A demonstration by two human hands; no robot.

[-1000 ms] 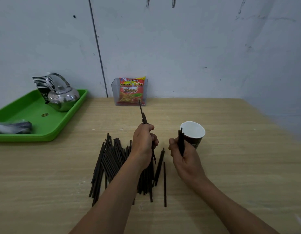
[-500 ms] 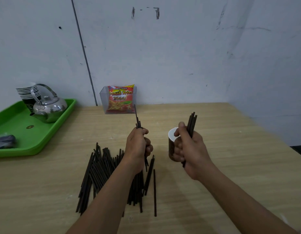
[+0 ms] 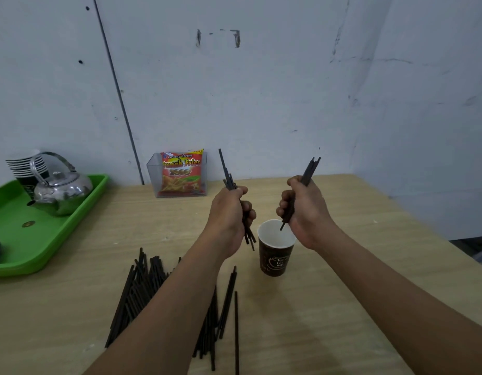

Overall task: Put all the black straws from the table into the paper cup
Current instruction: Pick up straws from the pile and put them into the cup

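Note:
A brown paper cup [image 3: 274,259] with a white inside stands upright on the wooden table, between my two hands. My right hand [image 3: 306,212] is closed around a small bundle of black straws [image 3: 310,170], held upright just above the cup's right rim, their lower tips over the cup's mouth. My left hand [image 3: 229,216] grips another bundle of black straws [image 3: 225,169], held upright just left of the cup. A pile of several black straws [image 3: 142,288] lies on the table near me, partly hidden under my left forearm.
A green tray [image 3: 15,239] at the left holds a metal kettle [image 3: 62,190] and a stack of paper cups [image 3: 23,165]. A clear holder with a snack packet [image 3: 181,173] stands against the back wall. The table's right edge [image 3: 413,239] runs diagonally.
Both hands rose with their straws. My right hand let go of the cup and shifted its bundle over the cup's mouth. The view tilted, and the cup now stands in plain sight.

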